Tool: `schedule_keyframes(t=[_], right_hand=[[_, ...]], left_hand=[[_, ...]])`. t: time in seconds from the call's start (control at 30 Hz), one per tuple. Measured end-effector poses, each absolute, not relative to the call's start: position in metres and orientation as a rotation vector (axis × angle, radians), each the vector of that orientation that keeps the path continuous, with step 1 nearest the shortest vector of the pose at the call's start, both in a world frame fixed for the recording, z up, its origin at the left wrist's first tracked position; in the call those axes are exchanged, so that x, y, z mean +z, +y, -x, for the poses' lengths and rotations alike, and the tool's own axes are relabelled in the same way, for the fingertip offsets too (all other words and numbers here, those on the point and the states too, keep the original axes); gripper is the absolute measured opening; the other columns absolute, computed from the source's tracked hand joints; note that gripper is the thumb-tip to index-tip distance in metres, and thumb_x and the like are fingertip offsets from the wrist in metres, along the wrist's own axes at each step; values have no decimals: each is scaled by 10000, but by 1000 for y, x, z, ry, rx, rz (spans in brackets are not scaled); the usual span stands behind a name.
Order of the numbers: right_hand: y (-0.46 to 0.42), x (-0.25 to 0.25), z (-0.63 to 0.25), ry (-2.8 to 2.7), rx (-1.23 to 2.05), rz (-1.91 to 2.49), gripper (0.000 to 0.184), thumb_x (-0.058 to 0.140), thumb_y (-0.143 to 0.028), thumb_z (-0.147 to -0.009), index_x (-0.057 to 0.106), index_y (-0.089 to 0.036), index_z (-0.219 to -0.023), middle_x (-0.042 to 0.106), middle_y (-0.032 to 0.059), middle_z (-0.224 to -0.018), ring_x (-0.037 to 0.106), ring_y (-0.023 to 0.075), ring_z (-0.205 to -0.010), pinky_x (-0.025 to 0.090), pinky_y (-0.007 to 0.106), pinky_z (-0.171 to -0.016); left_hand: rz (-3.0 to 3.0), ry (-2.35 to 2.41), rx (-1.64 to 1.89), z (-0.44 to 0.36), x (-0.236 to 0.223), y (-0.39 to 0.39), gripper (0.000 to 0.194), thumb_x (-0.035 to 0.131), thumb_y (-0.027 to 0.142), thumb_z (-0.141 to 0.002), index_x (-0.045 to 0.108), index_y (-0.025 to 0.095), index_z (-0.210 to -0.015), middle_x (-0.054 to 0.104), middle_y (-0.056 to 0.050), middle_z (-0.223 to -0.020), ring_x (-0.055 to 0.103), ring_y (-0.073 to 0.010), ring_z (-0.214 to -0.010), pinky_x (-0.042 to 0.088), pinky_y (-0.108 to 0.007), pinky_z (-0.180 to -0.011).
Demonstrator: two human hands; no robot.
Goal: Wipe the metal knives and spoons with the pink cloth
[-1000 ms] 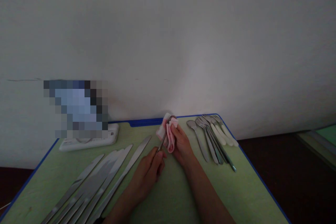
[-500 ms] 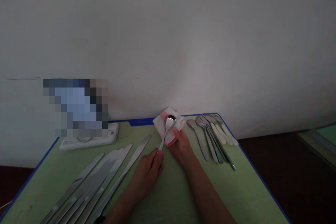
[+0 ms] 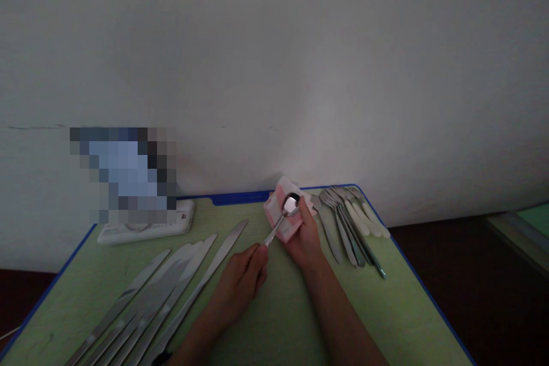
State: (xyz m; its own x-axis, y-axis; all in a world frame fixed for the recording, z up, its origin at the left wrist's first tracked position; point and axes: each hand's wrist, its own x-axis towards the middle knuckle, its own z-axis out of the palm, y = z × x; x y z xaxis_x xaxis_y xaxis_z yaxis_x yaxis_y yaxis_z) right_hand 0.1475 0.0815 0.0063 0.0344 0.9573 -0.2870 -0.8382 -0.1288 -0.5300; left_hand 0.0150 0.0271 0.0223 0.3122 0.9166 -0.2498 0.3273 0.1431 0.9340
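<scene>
A metal spoon (image 3: 274,231) is gripped by its handle in my left hand (image 3: 243,277), with the bowl pointing up and away from me. My right hand (image 3: 307,240) holds a folded pink and white cloth (image 3: 274,209) behind the spoon's bowl. The right thumb lies at the bowl's edge; the other fingers are mostly hidden under the cloth. Just right of that hand, a spoon or fork (image 3: 330,240) lies on the table, its head partly covered by the hand and cloth.
Several table knives (image 3: 189,280) lie side by side at the left of the green table (image 3: 274,331). Several forks (image 3: 343,223), some white-handled, lie at the right. A white power strip (image 3: 171,229) with a blurred-out device above it stands at the back left, near the wall.
The cloth and my right hand have shifted slightly right. The spoon's bowl has swung right too, and the right thumb has come up to its edge. My left hand has barely moved.
</scene>
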Motion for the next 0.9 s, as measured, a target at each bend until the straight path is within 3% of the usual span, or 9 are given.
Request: schedule_keyframes(t=[0.23,0.4,0.57,0.77,0.9], right_hand=[[80,-2,-136,-295,1593,824,288,787,-274,-635,673,-177,-881,733,14,-803,683,190,-801,549,296,-724],[87,-3,-146,-108,1456,794,136,745,-184,-670,652,-198,-769,702,-35,-718,643,108,-644,534,211,-636],[86,-2,-148,-190,1486,797,140,697,-194,-705,641,-195,-834,655,-28,-696,575,93,-549,475,195,-489],[83,4,-145,-273,1511,739,163,671,-181,-697,615,-211,-847,573,-57,-660,478,56,-476,437,191,-482],[84,0,-142,-376,1385,872,162,671,-317,-727,603,-199,-814,577,-40,-657,492,79,-487,455,227,-503]], left_hand=[[-1408,1291,672,-17,21,27,417,305,511,-888,416,235,-596,407,51,-480,409,-141,-469,345,-270,-511],[-1480,1269,602,-16,18,27,404,317,482,-883,395,231,-576,388,63,-471,388,-127,-453,305,-264,-489],[-1464,1269,600,-15,18,26,416,312,469,-878,369,230,-542,370,64,-462,367,-116,-445,291,-257,-478],[-1490,1239,595,-14,21,25,425,307,460,-881,372,231,-529,368,61,-456,381,-118,-442,308,-254,-478],[-1579,1283,599,-15,17,25,417,283,451,-899,393,236,-558,405,51,-455,428,-133,-434,333,-259,-473]])
